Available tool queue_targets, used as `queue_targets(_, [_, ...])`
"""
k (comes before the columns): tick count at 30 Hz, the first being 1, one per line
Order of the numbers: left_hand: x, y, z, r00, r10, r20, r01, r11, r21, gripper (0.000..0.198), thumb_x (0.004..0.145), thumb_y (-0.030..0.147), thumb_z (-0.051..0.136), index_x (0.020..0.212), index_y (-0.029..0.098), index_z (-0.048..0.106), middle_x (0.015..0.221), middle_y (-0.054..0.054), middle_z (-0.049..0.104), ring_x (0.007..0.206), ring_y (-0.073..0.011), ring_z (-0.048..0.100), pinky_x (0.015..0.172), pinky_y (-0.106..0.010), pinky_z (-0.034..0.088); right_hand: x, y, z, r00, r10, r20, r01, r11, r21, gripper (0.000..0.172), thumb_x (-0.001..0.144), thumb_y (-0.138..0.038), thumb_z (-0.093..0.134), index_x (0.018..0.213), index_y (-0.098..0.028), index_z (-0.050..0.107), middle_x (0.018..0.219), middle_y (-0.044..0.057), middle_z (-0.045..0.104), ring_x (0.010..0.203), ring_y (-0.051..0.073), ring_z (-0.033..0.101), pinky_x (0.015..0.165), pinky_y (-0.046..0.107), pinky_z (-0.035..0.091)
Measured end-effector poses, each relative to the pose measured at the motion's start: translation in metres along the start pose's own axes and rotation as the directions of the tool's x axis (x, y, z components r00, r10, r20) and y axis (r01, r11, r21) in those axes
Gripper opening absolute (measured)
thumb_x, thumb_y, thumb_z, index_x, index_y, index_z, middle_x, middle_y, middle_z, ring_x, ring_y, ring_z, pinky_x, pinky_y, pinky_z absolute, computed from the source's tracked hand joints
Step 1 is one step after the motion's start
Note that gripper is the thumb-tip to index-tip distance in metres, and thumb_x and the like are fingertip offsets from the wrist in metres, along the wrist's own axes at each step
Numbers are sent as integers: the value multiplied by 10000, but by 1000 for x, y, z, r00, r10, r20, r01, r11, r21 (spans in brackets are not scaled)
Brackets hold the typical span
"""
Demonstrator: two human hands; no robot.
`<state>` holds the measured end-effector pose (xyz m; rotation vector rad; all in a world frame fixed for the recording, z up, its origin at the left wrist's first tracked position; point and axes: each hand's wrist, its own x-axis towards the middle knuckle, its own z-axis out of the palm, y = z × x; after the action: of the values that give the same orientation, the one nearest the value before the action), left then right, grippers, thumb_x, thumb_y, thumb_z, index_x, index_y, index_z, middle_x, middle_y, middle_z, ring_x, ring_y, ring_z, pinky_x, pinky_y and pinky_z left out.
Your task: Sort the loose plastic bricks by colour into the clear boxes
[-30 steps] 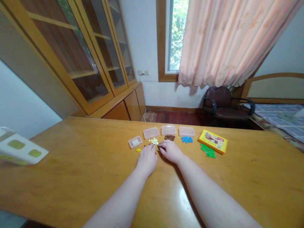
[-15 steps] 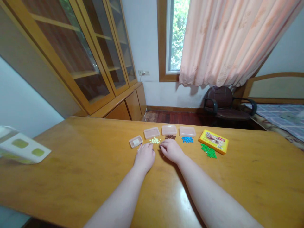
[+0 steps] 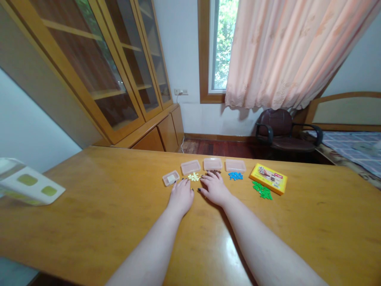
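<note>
Right grip uncurled, perhaps touching brown pieces

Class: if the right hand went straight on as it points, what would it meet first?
Probably the brown pieces just ahead of the right hand, before the tray beyond; whether the hand touches the pieces now is unclear.
</note>
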<state>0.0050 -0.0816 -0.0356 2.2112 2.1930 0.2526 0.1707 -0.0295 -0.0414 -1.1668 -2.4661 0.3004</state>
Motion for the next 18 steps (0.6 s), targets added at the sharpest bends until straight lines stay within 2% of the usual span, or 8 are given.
queue_targets(3, [0,1,0,1000,24,7,-24,1000,-15,429,864,218,418,1276,125,496,1349,-140,506,1252,-242,451,1091,-439,271,1,1,1,1000,-13,21,13,1000,3,482,823,-420,567,1259,-217,547,1314,81,548,1317,293,318,1100,526,61])
queue_targets(6, [-1,2,-6,1000,31,-6,-31,999,-19,403,863,203,411,1240,129,529,1306,-132,547,1203,-241,494,1076,-428,297,2,1,1,1000,14,2,-14,1000,-9,387,859,-347,518,1217,-217,581,1269,71,585,1288,259,366,1111,496,55])
queue_targets(8, [-2,4,-11,999,48,-7,-48,999,-19,378,867,192,400,1206,134,556,1250,-128,587,1159,-231,530,1056,-406,326,1,1,1,999,41,13,-41,999,-17,385,865,-340,504,1218,-208,581,1270,76,584,1291,260,363,1111,499,55])
queue_targets(12, [-12,18,-17,998,68,18,-68,998,14,371,880,187,372,1181,142,582,1207,-130,615,1133,-223,553,1052,-402,336,-1,1,1,994,35,101,-34,999,-7,522,862,-423,495,1335,-203,472,1397,81,463,1360,301,241,1098,560,9])
queue_targets(15, [-27,33,-12,990,99,98,-104,994,42,441,876,248,401,1284,123,513,1349,-142,512,1257,-246,455,1099,-436,278,-1,1,1,991,17,133,-17,1000,2,510,874,-394,472,1353,-221,447,1415,60,443,1372,287,217,1102,551,-8])
queue_targets(18, [-37,42,-5,977,37,210,-59,993,98,569,869,345,429,1377,90,405,1456,-162,356,1356,-288,314,1122,-486,224,1,3,1,996,60,62,-62,998,26,449,867,-317,476,1306,-226,497,1381,51,484,1347,268,274,1110,521,33])
